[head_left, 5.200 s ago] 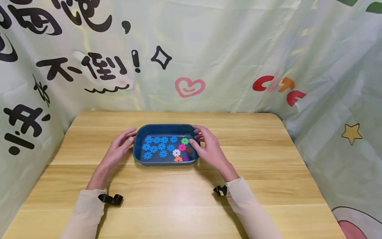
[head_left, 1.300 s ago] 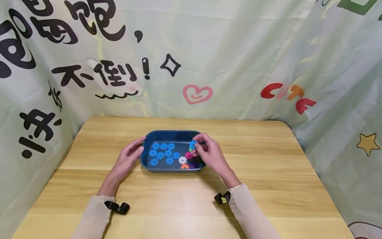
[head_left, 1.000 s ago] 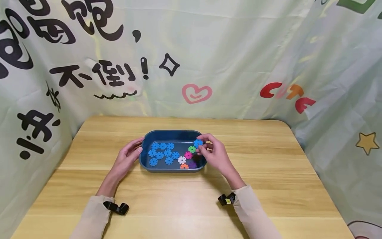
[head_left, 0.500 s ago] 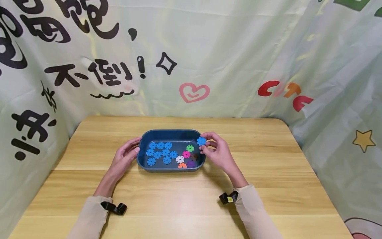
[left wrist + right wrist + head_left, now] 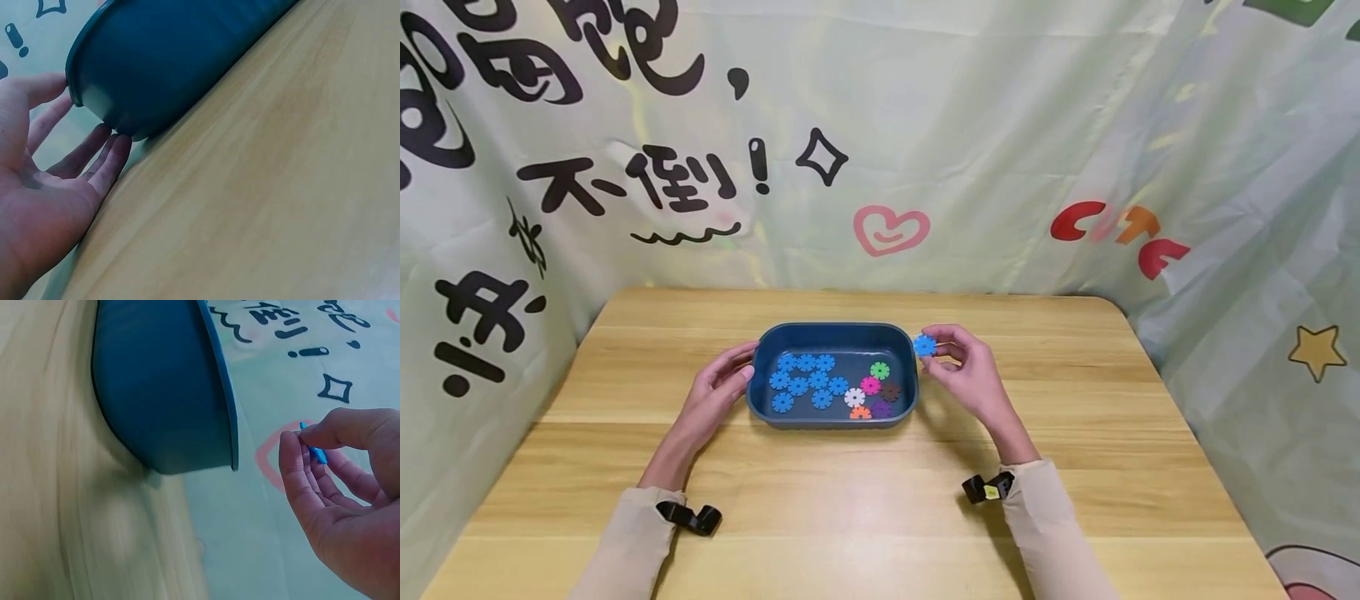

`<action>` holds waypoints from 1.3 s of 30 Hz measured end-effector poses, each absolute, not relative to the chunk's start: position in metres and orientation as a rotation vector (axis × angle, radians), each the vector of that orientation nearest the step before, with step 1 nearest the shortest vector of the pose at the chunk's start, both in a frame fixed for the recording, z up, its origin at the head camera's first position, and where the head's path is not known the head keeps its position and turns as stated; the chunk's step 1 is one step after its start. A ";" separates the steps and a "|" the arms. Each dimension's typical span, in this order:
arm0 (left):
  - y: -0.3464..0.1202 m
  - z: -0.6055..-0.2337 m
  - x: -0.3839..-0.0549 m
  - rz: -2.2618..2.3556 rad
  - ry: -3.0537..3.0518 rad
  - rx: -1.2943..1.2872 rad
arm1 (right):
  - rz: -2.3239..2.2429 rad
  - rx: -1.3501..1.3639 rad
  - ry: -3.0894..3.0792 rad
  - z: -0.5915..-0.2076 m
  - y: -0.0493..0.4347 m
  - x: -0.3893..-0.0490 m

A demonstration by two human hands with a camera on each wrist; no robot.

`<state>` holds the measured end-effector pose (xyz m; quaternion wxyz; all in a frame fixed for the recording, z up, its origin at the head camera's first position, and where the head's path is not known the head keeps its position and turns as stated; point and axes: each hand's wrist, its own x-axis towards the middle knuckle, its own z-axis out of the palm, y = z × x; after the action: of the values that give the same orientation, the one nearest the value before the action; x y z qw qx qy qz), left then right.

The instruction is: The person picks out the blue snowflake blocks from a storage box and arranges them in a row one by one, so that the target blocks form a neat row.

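Observation:
In the head view, a dark blue tray (image 5: 832, 422) stands on the table. It holds several blue snowflake discs (image 5: 817, 380) on its left side. On its right lie a green disc (image 5: 880, 370), a pink disc (image 5: 870, 385), and white, brown, orange and purple ones. My right hand (image 5: 972, 372) pinches one blue snowflake disc (image 5: 925, 345) between thumb and fingers, just beyond the tray's right rim. The right wrist view shows that disc edge-on. My left hand (image 5: 53, 181) touches the tray's left end from outside, thumb at the rim and fingers lower on the wall.
The wooden table (image 5: 850, 517) extends around the tray on all sides. A printed cloth (image 5: 985, 125) hangs behind it and along both sides. A black wrist-worn device (image 5: 688, 517) sits on the left forearm, and a similar device (image 5: 988, 487) on the right.
My right hand has taken a blue snowflake disc from the tray, lifted it and carried it right, past the rim. My left hand has stayed at the tray's left end.

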<state>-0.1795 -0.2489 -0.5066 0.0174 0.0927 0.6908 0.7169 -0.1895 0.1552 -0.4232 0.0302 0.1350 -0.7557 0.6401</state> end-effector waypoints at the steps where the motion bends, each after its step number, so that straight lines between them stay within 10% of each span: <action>1: -0.249 -0.507 -0.180 2.236 2.136 0.290 | 1.976 0.406 -2.326 -0.424 0.157 -0.190; 39: -0.248 -0.508 -0.179 2.227 2.171 0.275 | 1.513 0.175 -2.733 -0.468 0.181 -0.222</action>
<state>-0.1790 -0.2482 -0.5082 0.0097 0.0882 0.6953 0.7132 -0.2222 0.1813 -0.4684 0.0064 0.0558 -0.8735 0.4836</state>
